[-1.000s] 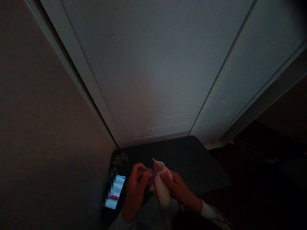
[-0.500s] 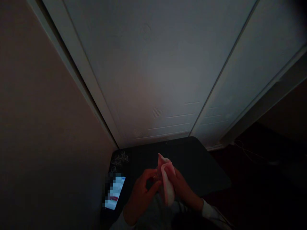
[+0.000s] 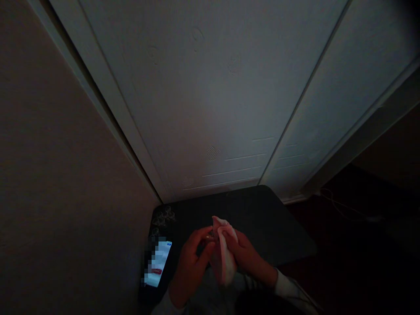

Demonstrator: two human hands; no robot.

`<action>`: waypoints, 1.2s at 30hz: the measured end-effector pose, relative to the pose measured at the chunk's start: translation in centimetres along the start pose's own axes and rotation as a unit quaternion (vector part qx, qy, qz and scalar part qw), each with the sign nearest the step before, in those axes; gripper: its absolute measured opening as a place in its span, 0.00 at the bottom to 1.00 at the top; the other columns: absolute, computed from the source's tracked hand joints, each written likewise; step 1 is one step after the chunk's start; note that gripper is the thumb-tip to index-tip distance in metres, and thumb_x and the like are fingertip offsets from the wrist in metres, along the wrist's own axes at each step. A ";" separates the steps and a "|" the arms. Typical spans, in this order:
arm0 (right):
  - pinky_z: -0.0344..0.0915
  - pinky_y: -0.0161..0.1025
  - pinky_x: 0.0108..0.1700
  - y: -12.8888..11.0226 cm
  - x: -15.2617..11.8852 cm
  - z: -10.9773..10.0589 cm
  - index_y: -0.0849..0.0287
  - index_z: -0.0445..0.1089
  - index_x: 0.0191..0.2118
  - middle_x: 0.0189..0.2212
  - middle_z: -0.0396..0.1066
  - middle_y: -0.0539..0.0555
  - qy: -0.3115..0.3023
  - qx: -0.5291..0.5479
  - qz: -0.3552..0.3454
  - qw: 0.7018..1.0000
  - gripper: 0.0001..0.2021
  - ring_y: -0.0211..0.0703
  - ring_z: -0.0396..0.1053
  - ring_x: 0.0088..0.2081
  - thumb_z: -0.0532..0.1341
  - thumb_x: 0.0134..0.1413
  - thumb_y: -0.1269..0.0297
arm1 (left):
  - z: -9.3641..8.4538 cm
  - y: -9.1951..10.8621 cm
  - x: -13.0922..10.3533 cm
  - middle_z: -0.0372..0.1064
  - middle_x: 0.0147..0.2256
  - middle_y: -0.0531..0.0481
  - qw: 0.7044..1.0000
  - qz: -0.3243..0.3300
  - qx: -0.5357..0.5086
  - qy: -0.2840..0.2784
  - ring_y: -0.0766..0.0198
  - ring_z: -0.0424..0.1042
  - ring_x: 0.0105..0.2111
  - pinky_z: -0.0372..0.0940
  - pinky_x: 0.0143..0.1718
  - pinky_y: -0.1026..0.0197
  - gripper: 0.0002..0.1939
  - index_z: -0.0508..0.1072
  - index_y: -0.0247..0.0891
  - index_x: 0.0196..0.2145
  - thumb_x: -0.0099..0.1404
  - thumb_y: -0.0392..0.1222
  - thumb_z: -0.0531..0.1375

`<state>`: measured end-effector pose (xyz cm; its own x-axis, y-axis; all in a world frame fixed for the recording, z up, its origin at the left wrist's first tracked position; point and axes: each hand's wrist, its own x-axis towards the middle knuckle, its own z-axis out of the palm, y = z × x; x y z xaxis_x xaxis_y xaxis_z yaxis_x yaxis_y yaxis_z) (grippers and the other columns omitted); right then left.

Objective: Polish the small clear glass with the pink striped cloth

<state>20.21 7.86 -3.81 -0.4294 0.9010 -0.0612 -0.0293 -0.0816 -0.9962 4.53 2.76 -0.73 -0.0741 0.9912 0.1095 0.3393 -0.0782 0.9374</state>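
Observation:
My right hand is closed around a folded pink-and-white cloth, thumb on top, with one corner pointing up. My left hand meets the cloth from the left, its thumb and fingers pinching a small, clear, shiny piece against the cloth's edge. The dim light hides what kind of piece it is. Both hands are over the near part of a dark table. Several small clear ring-like pieces lie at the table's far left corner.
A lit phone lies at the table's left edge, partly blurred out. Behind the table stands a pale panelled door, with a wall close on the left. A white cable runs along the dark floor at right.
The cloth and both hands have shifted slightly left, and the cloth's upper corner sits a little lower. The shiny piece at my left fingertips shows more clearly.

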 end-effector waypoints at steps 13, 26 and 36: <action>0.62 0.42 0.49 -1.5 -0.9 0.1 0.60 0.65 0.54 0.44 0.73 0.56 -0.123 -0.013 -0.025 0.992 0.23 0.45 0.68 0.45 0.50 0.60 0.51 | -0.2 -0.5 0.1 0.71 0.46 0.45 0.999 -0.019 -0.037 0.009 0.54 0.68 0.47 0.62 0.49 0.55 0.16 0.72 0.41 0.47 0.63 0.45 0.56; 0.64 0.39 0.42 0.4 -0.3 1.5 0.59 0.69 0.43 0.35 0.70 0.55 0.064 -0.071 -0.070 0.993 0.19 0.45 0.67 0.39 0.55 0.55 0.49 | 0.5 -0.8 0.5 0.74 0.40 0.44 0.971 -0.130 -0.196 0.043 0.54 0.72 0.43 0.65 0.45 0.55 0.20 0.69 0.38 0.45 0.54 0.44 0.63; 0.64 0.38 0.38 0.4 0.1 2.1 0.60 0.69 0.36 0.33 0.66 0.56 -0.043 -0.163 -0.102 0.980 0.20 0.44 0.65 0.35 0.48 0.58 0.49 | -0.3 -3.0 0.4 0.76 0.39 0.41 0.943 -0.159 -0.286 0.055 0.50 0.74 0.41 0.67 0.44 0.53 0.21 0.74 0.36 0.39 0.46 0.44 0.68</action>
<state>18.29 7.03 -4.10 -0.5196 0.8439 0.1334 0.1604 0.2497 -0.9549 3.21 3.35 -3.36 -0.1953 0.9593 -0.2040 -0.2755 0.1459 0.9502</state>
